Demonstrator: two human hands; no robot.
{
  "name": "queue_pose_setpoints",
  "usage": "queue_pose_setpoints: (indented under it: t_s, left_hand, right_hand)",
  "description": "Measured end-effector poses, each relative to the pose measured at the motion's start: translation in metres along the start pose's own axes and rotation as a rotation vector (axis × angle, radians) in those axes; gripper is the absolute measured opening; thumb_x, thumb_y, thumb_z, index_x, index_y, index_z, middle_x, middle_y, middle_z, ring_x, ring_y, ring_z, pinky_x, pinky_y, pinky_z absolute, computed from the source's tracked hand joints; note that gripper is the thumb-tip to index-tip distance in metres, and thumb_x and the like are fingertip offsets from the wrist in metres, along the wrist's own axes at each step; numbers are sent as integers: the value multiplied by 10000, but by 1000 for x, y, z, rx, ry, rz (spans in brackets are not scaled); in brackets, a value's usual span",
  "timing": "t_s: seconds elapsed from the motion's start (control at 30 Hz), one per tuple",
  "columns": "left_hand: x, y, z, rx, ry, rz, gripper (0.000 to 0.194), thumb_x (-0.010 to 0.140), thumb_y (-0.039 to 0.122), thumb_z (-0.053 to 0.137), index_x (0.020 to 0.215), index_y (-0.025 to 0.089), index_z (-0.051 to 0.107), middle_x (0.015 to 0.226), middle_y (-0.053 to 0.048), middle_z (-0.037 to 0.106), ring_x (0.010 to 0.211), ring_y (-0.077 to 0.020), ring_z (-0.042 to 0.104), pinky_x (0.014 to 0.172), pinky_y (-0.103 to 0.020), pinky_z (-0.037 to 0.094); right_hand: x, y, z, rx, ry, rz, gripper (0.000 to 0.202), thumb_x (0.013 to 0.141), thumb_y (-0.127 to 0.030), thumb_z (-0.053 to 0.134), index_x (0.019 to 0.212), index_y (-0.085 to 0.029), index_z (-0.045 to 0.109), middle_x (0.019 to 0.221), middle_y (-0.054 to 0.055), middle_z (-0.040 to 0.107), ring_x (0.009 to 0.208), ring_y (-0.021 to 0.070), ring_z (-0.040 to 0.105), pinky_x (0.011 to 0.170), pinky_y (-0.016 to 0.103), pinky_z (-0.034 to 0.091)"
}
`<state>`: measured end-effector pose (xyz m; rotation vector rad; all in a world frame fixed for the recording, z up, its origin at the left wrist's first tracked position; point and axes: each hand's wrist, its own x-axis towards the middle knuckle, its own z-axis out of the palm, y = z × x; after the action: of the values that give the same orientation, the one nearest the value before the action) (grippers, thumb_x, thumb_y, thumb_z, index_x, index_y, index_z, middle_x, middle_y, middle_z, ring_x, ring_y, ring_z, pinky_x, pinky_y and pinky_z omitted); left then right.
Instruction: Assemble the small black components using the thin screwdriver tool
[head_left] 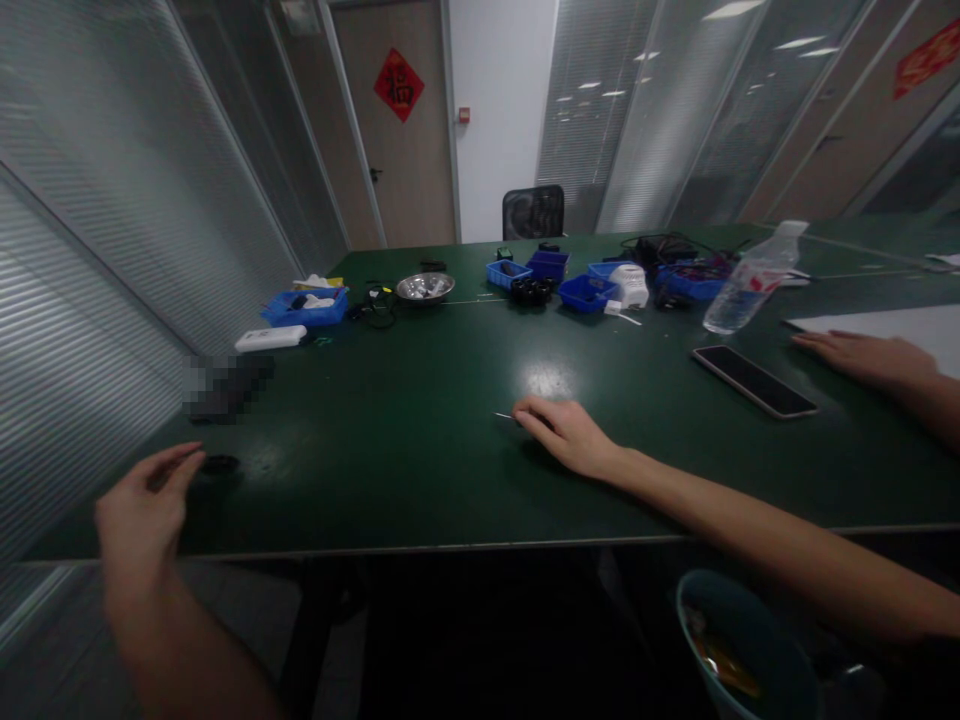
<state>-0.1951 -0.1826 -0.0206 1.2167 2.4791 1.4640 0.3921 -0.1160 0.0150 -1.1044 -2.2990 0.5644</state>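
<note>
At the left, near the table's front edge, my left hand (146, 505) is raised with thumb and fingers in a pinch. Right beside its fingertips is a small dark object (221, 464); I cannot tell whether the fingers hold it or it lies on the table. My right hand (566, 432) rests low over the green table (420, 450), its fingers closed on a thin metal tool (502, 415). Only the tool's slim bright tip shows, pointing left; the rest is hidden in the hand.
Blue trays (307, 307), a metal bowl (425, 288) and cables line the back. A phone (754, 381), a water bottle (754, 280) and another person's hand (870, 358) are at the right. A white case (271, 338) lies left. Below the edge stands a bin (739, 640).
</note>
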Motion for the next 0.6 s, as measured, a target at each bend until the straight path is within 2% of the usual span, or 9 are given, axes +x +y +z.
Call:
queue_pose_setpoints:
  t_s: [0.13,0.2,0.3,0.43,0.6]
  left_hand:
    - [-3,10,-2,-5,-111,61,450,770,492,727,1091,186,801,1302,-104,736,1033,-267,669,982,-403,536]
    - [-3,15,-2,3,-173,20,467,753,487,733,1107,191,803,1231,-99,760,946,-253,671,869,-364,550]
    - [-1,19,-3,162,-228,-49,505,762,525,741,1142,202,821,1024,-89,778,811,-249,644,740,-344,506]
    - [1,19,-4,320,-212,-9,447,835,549,697,1090,209,835,969,-95,753,822,-272,634,816,-392,494]
    - [5,13,-4,365,-120,-40,426,858,542,703,1084,204,831,986,-110,740,833,-279,613,892,-436,508]
  right_hand:
    - [0,0,0,4,3,-10,370,1132,-480,410,1144,-213,666,817,15,679,707,175,629,702,313,428]
    - [0,1,0,4,3,-10,363,1133,-475,413,1143,-216,668,817,13,681,710,175,630,712,315,432]
    - [0,1,0,7,-2,-12,363,1134,-477,410,1147,-218,664,824,16,685,715,177,632,712,317,436]
    - [0,0,-1,8,-4,-21,381,1136,-491,395,1152,-217,659,826,21,688,716,182,633,703,320,441]
    - [0,1,0,-1,-10,-18,384,1135,-493,397,1160,-216,662,834,21,694,717,180,634,705,319,438]
